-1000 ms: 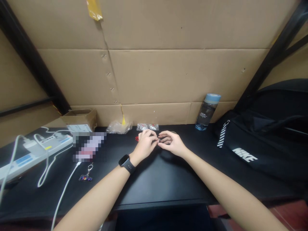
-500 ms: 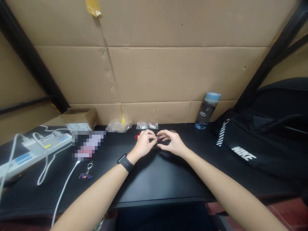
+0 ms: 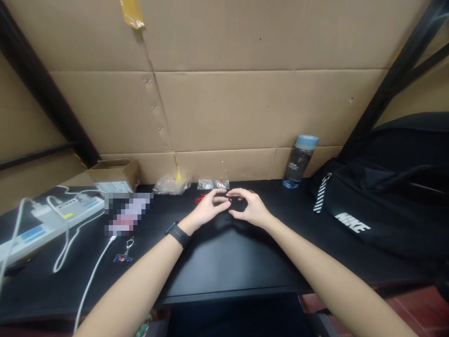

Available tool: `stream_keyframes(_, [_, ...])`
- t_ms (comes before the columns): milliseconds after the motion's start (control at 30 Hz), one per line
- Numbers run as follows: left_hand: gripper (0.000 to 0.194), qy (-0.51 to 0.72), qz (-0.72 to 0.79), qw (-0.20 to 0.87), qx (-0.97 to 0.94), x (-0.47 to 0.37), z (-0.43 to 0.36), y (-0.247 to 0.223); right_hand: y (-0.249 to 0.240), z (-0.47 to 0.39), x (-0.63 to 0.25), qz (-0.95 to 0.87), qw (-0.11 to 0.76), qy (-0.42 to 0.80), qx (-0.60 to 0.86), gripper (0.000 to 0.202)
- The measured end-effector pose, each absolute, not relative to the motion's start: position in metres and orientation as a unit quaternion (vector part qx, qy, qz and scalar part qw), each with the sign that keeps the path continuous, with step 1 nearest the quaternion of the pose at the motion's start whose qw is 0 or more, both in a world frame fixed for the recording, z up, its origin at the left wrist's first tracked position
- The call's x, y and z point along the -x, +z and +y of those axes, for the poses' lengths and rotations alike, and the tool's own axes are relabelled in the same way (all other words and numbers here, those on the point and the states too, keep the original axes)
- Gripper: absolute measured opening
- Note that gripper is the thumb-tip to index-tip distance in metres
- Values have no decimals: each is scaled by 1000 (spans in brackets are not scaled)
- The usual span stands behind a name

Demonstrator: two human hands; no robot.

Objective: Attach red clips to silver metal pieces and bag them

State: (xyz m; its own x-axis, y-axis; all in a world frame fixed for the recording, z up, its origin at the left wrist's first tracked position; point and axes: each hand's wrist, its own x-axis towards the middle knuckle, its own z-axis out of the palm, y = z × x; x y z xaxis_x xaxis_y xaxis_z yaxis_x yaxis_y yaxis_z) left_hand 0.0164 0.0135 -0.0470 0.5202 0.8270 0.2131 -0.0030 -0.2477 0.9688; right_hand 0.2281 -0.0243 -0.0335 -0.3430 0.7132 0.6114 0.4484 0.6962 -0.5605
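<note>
Left hand [image 3: 206, 209] and right hand [image 3: 253, 209] face each other above the black tabletop [image 3: 231, 267] – fingers curved, each thumb apart from its forefinger. Small dark object [image 3: 229, 200] sits between the fingertips; too small to identify. Whether either hand grips it: cannot tell. Red cord [image 3: 199, 198] just beside the left hand, on its outer side. Behind the hands, near the cardboard wall [image 3: 217, 112]: clear packets [image 3: 213, 184] with red inside – crumpled clear plastic bag [image 3: 170, 186] to their left.

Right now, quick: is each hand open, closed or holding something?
Left hand: curved; whether it holds something small cannot be told.
Right hand: curved, partly open; whether it holds anything cannot be told.
</note>
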Motion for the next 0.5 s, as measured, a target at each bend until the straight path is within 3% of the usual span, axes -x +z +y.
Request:
stream_keyframes(167, [59,390,306,517,-698,-14,17,-50,-19,-27,-231,-820,434,130,350,52])
stream_keyframes(267, [62,394,310,488,-715,-13,21,-55,15,-59,-226,-806,451,124,362,9])
stream_keyframes(367, [62,390,295,490,-722,-13,25,-62,53,-121,-212,-822,449,146,319,37])
stream_keyframes(500, [63,384,291,503,-718,-15,27,-69,81,-204,-195,-873,421,117,219,47])
